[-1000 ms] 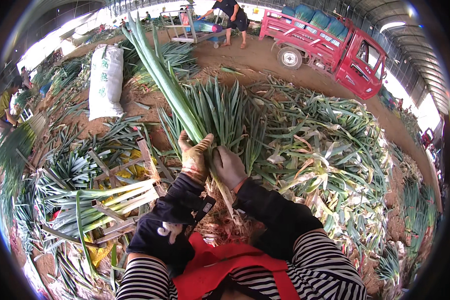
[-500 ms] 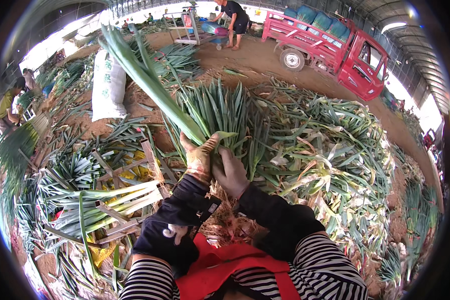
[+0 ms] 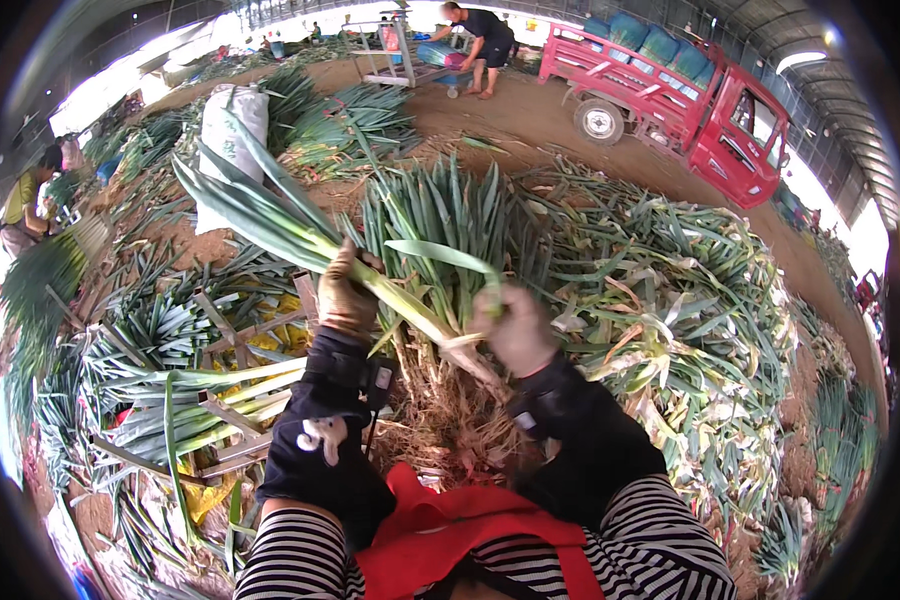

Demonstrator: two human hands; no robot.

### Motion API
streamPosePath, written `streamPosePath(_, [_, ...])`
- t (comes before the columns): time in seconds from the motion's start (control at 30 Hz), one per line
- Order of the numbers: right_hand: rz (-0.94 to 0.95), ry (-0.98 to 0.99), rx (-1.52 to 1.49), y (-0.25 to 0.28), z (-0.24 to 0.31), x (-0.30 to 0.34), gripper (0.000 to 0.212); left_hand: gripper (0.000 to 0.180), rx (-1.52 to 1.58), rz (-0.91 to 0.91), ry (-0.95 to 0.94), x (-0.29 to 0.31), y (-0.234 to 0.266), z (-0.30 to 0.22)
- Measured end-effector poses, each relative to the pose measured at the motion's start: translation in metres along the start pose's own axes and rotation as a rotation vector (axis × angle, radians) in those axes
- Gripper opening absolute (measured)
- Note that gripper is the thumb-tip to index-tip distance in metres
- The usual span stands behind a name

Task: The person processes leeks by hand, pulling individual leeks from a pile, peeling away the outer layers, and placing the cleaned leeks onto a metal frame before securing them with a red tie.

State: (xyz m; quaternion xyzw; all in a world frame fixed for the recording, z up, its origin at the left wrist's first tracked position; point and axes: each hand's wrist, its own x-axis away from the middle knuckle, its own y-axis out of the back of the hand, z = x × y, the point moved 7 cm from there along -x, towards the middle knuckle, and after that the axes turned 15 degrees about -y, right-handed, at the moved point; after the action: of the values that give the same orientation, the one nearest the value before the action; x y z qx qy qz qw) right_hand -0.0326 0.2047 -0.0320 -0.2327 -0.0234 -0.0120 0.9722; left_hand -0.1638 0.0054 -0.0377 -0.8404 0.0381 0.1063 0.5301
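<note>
My left hand (image 3: 348,290), in a stained work glove, is closed round a large green onion (image 3: 410,305). Its green leaves fan out to the upper left and its pale root end slants toward the lower right. A peeled-back green leaf (image 3: 448,255) arches into my right hand (image 3: 518,328); that gloved hand is closed on it, somewhat blurred, beside the stalk's lower part. Directly beyond both hands, a dense bunch of green onions (image 3: 440,215) stands with leaves up and stringy roots (image 3: 435,400) toward me.
To the right spreads a big heap of stripped leaves (image 3: 660,320). At left, trimmed onions lie across a metal frame (image 3: 235,430). A white sack (image 3: 232,130) stands at the far left. Farther off are a red cargo truck (image 3: 705,120), a person beside a cart (image 3: 478,45), and another person (image 3: 28,205).
The onion has tilted lower toward the left, and my hands have moved apart. My right hand has drawn a leaf away to the right. The view has shifted slightly.
</note>
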Motion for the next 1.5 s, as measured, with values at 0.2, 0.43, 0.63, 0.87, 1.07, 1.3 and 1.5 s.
streamPosePath(0.2, [-0.761, 0.223, -0.054, 0.218, 0.098, 0.049, 0.030, 0.030, 0.311, 0.207, -0.052, -0.033, 0.034, -0.069])
streamPosePath(0.43, [-0.880, 0.507, 1.268, 0.110, 0.111, 0.054, 0.048, 0.054, 0.162, 0.344, -0.055, -0.002, -0.013, -0.063])
streamPosePath(0.63, [-0.080, 0.404, 1.153, -0.042, -0.008, 0.014, 0.053, 0.059, 0.129, 0.423, 0.132, 0.040, -0.056, -0.005])
streamPosePath(0.87, [-0.224, 0.366, 0.912, -0.037, -0.022, 0.009, 0.033, 0.061, 0.044, 0.241, 0.168, 0.051, -0.051, 0.027])
streamPosePath(1.07, [-0.256, 0.413, 0.768, -0.019, -0.028, -0.005, 0.032, 0.066, -0.041, 0.123, 0.129, 0.044, -0.039, 0.026])
streamPosePath(1.3, [-0.235, 0.277, 0.838, -0.027, -0.024, -0.013, 0.036, 0.061, -0.030, 0.189, 0.084, 0.054, -0.055, 0.011])
streamPosePath(1.5, [-0.265, 0.168, 0.317, 0.038, -0.032, -0.032, 0.031, 0.031, 0.078, 0.285, 0.149, 0.061, -0.059, 0.018])
